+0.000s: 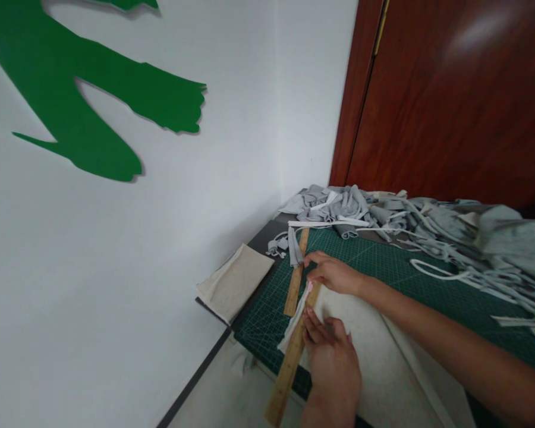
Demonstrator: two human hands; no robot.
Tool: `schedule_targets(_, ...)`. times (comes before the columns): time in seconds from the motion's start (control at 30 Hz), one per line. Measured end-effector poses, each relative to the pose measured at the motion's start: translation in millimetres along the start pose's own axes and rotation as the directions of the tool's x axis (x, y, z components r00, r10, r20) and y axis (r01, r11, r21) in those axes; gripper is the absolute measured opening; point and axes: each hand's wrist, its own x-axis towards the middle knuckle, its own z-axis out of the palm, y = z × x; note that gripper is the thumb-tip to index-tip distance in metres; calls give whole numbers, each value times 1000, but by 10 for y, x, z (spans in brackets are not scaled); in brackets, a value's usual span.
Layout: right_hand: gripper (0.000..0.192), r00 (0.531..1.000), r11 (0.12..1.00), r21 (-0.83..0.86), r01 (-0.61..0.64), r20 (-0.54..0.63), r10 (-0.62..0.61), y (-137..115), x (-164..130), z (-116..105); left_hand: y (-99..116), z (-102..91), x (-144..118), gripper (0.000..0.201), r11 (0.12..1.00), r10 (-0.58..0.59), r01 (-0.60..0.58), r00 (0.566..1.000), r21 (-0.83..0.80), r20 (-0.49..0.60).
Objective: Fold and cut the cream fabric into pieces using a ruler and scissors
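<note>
1. Left hand (332, 362) is pressing flat, fingers extended, on a wooden ruler (294, 333) over cream fabric (383, 351).
2. Right hand (332, 273) is pinching a pink chalk (310, 287) at the ruler's edge.
3. Fabric is lying on the green mat (383, 261).

Free room: bare green cutting mat (374, 261) lies open between the wooden ruler (294, 321) and the grey strip pile (428, 226); passage clear there. Far side and right edge blocked by that pile, loose strips trailing onto the mat. Left: wall (160, 238) close beside the table edge, folded beige cloth (234, 282) filling the gap. Near side taken up by cream fabric (383, 351), with left hand (332, 356) and right hand (332, 273) pressed along the ruler.
</note>
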Motion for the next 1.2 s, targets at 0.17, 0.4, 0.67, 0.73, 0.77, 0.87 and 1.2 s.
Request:
schedule_targets(0.17, 25, 1000, 999, 33, 13, -5, -13, -69, -28, 19, 6, -5, 10, 34, 1000, 2, -1, 1000, 19, -7)
schedule_targets(0.4, 23, 999, 998, 61, 22, -35, -20, -185, -33, 111, 11, -1, 12, 35, 999, 6, -5, 1000, 39, -30)
schedule_targets(0.67, 19, 993, 996, 32, 86, 75, -88, -274, -5, 100, -3, 5, 8, 34, 1000, 14, -13, 998, 23, -58)
schedule_targets(0.73, 22, 994, 997, 20, 79, 79, -81, -282, -9, 120, -1, -3, 5, 35, 1000, 13, -12, 998, 25, -62)
schedule_targets(0.77, 23, 994, 997, 12, 73, 80, -74, -281, -14, 131, -1, -8, 3, 35, 1000, 13, -12, 998, 28, -64)
schedule_targets(0.87, 24, 995, 998, -8, 61, 77, -60, -274, -32, 161, -1, -24, -1, 36, 999, 21, -19, 998, 36, -58)
schedule_targets(1.2, 24, 999, 994, 99, 42, 1, -42, -241, 33, 155, -5, -27, 4, 31, 1000, 13, -12, 1000, 15, -25)
